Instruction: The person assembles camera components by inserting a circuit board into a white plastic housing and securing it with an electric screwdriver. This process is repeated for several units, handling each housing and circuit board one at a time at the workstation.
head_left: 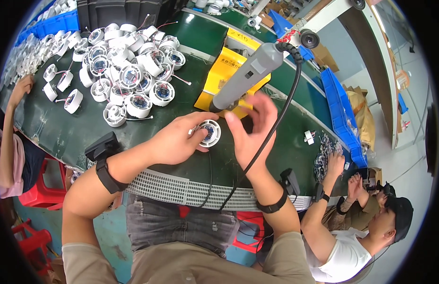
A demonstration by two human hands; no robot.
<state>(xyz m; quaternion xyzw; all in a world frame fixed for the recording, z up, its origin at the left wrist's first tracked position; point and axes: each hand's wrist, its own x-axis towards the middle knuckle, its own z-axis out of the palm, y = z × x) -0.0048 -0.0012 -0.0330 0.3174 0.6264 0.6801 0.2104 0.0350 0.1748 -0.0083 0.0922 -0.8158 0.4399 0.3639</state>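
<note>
My left hand [179,137] grips a small round white housing [210,133] by its rim, with a dark blue circuit board showing inside its ring. Just right of it is my right hand [254,130], its thumb and fingers spread and nothing seen between them. A grey electric screwdriver [250,75] with a black cable slants beside the right fingers, its lower end close to the left fingertips. Behind the screwdriver stands a yellow box-like stand [221,71], partly covered by it. Whether the right fingertips touch either one, I cannot tell.
A big heap of similar white housings [129,75] with thin wires covers the back left of the green table [181,165]. At right lie a wire bundle [325,154] and a blue tray [342,120]. Co-workers' hands [336,164] work on both sides. The screwdriver's cable [276,124] crosses my right wrist.
</note>
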